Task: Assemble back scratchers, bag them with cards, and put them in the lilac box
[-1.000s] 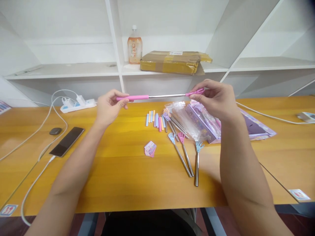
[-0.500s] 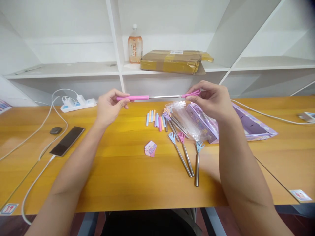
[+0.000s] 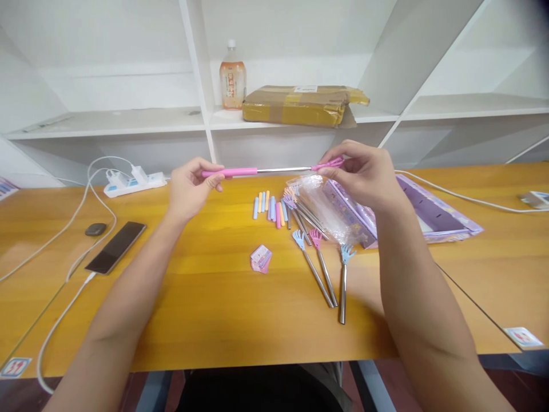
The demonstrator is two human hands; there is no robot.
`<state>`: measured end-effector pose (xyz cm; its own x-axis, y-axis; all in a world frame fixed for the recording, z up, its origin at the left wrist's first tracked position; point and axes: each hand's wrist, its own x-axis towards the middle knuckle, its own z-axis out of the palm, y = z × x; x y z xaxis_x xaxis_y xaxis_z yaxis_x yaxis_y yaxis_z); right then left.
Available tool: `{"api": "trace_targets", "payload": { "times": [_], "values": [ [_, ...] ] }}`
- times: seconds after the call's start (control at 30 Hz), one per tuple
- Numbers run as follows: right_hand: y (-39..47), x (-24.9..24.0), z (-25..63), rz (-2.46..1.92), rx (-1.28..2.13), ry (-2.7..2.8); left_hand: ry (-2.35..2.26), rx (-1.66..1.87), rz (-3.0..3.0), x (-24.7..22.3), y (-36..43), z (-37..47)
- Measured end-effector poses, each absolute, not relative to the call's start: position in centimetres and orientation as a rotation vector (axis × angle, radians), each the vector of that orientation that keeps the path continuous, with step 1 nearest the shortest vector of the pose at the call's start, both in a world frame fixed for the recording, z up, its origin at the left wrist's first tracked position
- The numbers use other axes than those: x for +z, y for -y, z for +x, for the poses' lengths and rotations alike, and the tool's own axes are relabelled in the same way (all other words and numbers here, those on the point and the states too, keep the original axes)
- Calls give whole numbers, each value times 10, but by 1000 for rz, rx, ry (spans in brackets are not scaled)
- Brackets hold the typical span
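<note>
A pink back scratcher (image 3: 240,171) with a thin metal rod is held level above the table between both hands. My left hand (image 3: 193,186) pinches the end of its pink grip sleeve. At the other end, my right hand (image 3: 360,171) closes on the pink claw head, which the fingers partly cover. Below lie back scratchers without sleeves: two with blue claws (image 3: 346,254) and one with a pink claw (image 3: 317,237). More metal rods with purple and orange claws (image 3: 290,200) are bunched behind them. Several coloured sleeves (image 3: 268,206) rest in a cluster near the middle.
A clear plastic bag (image 3: 319,203) lies against an open purple box (image 3: 446,217) on the right. Small printed cards (image 3: 261,259) lie mid-table. On the left are a phone (image 3: 116,247) and a power strip (image 3: 135,183). A bottle (image 3: 232,80) and a taped carton (image 3: 300,106) stand on the shelf.
My right hand has shifted slightly left, and the exposed metal rod looks a little shorter. My left hand keeps its hold; the view has moved slightly.
</note>
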<state>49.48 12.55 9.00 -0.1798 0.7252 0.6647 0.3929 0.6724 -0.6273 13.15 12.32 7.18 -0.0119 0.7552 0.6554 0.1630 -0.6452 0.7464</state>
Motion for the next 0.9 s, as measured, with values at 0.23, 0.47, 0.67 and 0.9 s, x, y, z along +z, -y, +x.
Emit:
{"api": "trace_targets", "payload": {
  "times": [0.23, 0.47, 0.67, 0.9],
  "values": [
    [-127, 89, 492, -874, 355, 1834, -972, 1682, 1809, 69, -125, 133],
    [-131, 82, 485, -871, 332, 1879, -933, 1661, 1818, 65, -127, 133],
    [-133, 77, 478, -873, 320, 1883, -904, 1642, 1821, 59, -128, 134],
    [-131, 76, 470, -855, 357, 1867, -907, 1630, 1834, 56, -129, 135]
  ]
}}
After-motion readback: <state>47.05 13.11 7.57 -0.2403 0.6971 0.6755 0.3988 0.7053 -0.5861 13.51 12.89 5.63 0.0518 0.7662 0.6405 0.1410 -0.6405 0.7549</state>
